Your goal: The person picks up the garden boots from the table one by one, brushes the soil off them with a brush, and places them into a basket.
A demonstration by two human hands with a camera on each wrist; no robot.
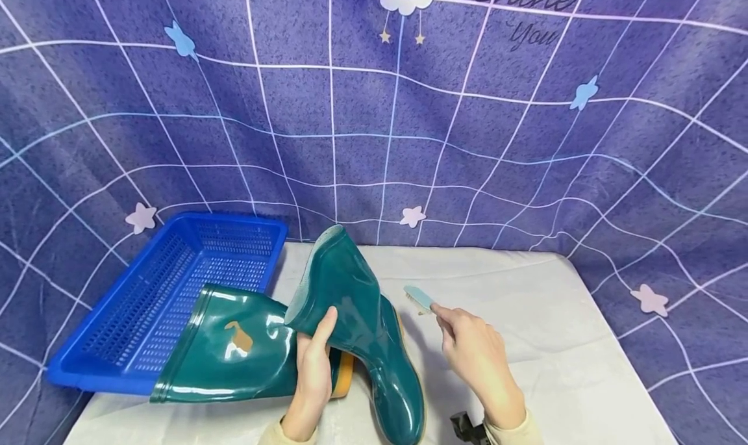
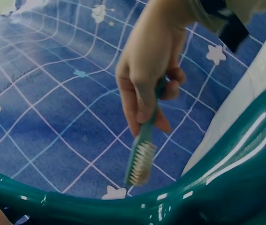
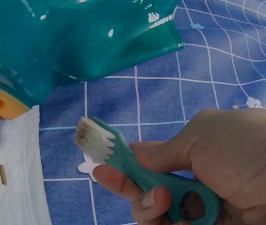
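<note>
A glossy green rubber boot (image 1: 350,315) is held up at an angle, its opening to the upper left and its toe toward the front. My left hand (image 1: 314,367) grips the shaft near the opening, thumb on the outside. A pale teal brush (image 1: 418,296) sits between the fingers and thumb of my right hand (image 1: 480,354), to the right of the boot and apart from it. Its white bristles (image 3: 93,140) are brownish at the tips in the right wrist view. A second green boot (image 1: 263,367) lies on its side, with a brown patch on its shaft.
A blue perforated plastic basket (image 1: 228,219) stands at the left, under the lying boot's shaft. White cloth (image 1: 526,289) covers the table. A purple gridded curtain (image 1: 362,159) hangs behind and at both sides. A small brown strip (image 3: 3,174) lies on the cloth.
</note>
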